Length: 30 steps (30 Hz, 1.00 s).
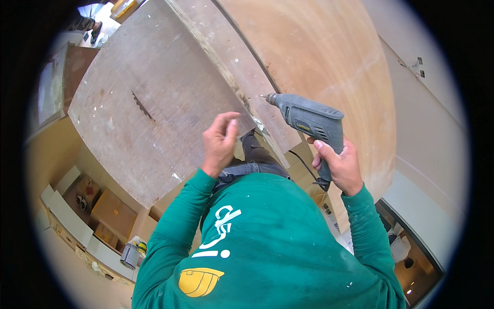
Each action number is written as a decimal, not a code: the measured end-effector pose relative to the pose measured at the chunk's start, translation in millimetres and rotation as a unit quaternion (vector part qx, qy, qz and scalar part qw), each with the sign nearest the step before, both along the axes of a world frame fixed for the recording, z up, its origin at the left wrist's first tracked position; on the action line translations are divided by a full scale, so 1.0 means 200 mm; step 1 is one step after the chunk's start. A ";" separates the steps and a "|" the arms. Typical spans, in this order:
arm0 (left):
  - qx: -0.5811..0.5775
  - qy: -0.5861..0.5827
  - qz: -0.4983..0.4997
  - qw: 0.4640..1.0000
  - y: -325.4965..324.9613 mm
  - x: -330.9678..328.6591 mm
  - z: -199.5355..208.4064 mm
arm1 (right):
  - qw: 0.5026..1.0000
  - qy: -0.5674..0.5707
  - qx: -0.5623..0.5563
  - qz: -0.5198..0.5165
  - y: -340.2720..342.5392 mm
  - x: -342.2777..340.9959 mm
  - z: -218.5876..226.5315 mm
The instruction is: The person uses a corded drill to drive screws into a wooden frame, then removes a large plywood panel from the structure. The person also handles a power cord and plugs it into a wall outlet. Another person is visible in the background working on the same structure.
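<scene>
My right hand is wrapped round the handle of a grey power drill. The drill points left, and its chuck with a short bit sits over a narrow wooden board. From the handle's base a black cord runs off to the left. My left hand is raised near a worn wooden strip, thumb and forefinger drawn together. Whatever they pinch, if anything, is too small to make out. Under that hand spreads a large brownish, paint-flecked wooden panel.
A lighter wooden panel lies to the right, beside a wall with loose wires. Cardboard boxes and a paint can stand low at the left. At the far left another person's foot shows.
</scene>
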<state>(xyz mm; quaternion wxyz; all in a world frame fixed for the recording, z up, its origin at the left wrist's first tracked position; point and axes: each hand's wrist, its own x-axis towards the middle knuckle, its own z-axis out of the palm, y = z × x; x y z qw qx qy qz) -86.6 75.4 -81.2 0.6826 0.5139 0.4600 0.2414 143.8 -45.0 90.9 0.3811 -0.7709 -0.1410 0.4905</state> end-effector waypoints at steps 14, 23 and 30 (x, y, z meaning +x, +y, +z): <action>-0.018 0.056 0.011 0.998 0.09 -0.17 -0.12 | 0.993 -0.066 -0.045 0.086 0.10 0.00 0.02; 0.240 0.108 0.045 0.964 0.48 0.13 -0.08 | 0.919 -0.220 -0.048 0.323 0.39 0.03 0.13; 0.314 0.196 -0.011 0.929 0.77 0.37 -0.18 | 0.937 -0.175 -0.055 0.299 0.41 0.05 0.13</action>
